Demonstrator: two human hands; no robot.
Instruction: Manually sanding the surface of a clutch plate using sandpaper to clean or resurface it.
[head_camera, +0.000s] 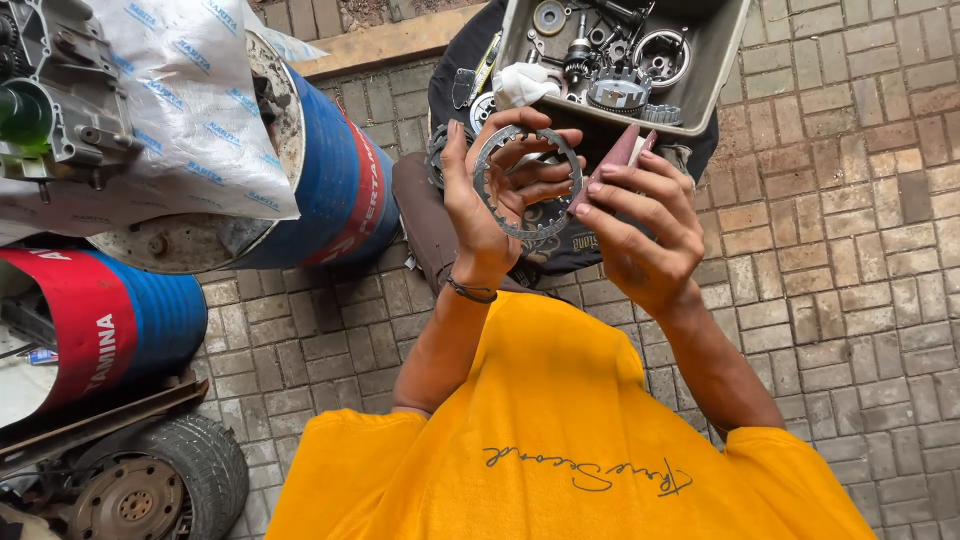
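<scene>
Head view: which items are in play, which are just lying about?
In hand:
- toothed metal ring, held by left hand
- reddish folded sheet, held by right hand

Lying about:
- grey tray of gears and parts
- blue drums
- engine casing on plastic sheet
- wheel

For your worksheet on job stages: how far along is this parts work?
Done: many metal parts already lie loose in the grey tray. In hand: the left hand holds a toothed ring plate; the right hand holds a reddish sheet against it. Left: other tray parts lie untouched.
</scene>
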